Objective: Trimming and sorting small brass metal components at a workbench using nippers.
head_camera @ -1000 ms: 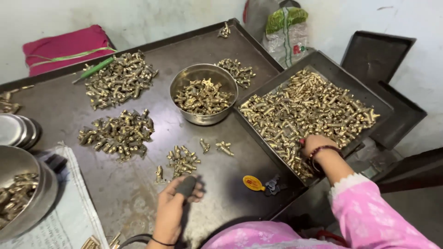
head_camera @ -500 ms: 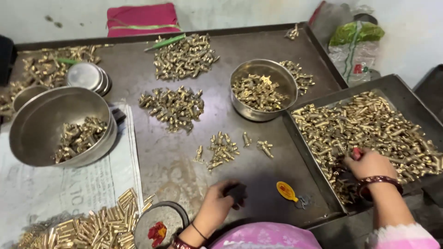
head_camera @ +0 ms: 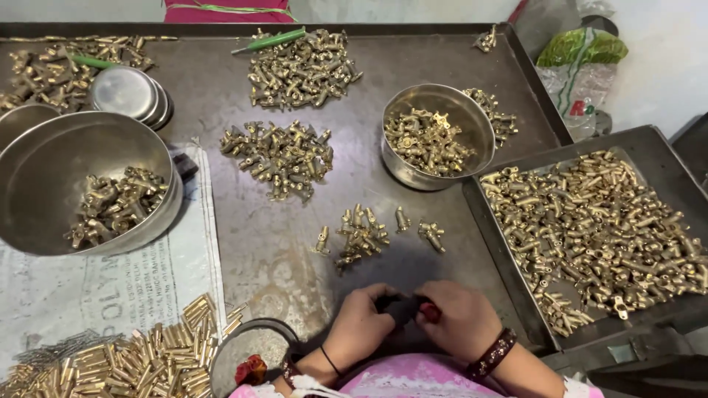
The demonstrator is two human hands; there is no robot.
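My left hand point(head_camera: 360, 326) and my right hand point(head_camera: 463, 318) meet at the near edge of the dark metal worktable point(head_camera: 258, 243). The left hand's fingers are closed on a small dark tool point(head_camera: 394, 306). The right hand pinches a small red piece point(head_camera: 430, 312) against it; what else it holds is hidden. Just beyond the hands lies a small cluster of brass fittings point(head_camera: 359, 236). To the right, a dark tray point(head_camera: 509, 287) holds several loose brass fittings point(head_camera: 605, 221).
A steel bowl point(head_camera: 472, 118) of fittings stands mid-table and a larger steel bowl point(head_camera: 44, 162) at the left. Two more brass piles point(head_camera: 280, 156) point(head_camera: 302, 66), stacked steel lids point(head_camera: 127, 92), a green tool point(head_camera: 269, 40), brass tubes point(head_camera: 151, 361), a round tin point(head_camera: 247, 354) and a plastic bag point(head_camera: 582, 59) surround them.
My right hand has left the tray on the right and come to the left hand at the table's near edge. The view has shifted left and tilted down.
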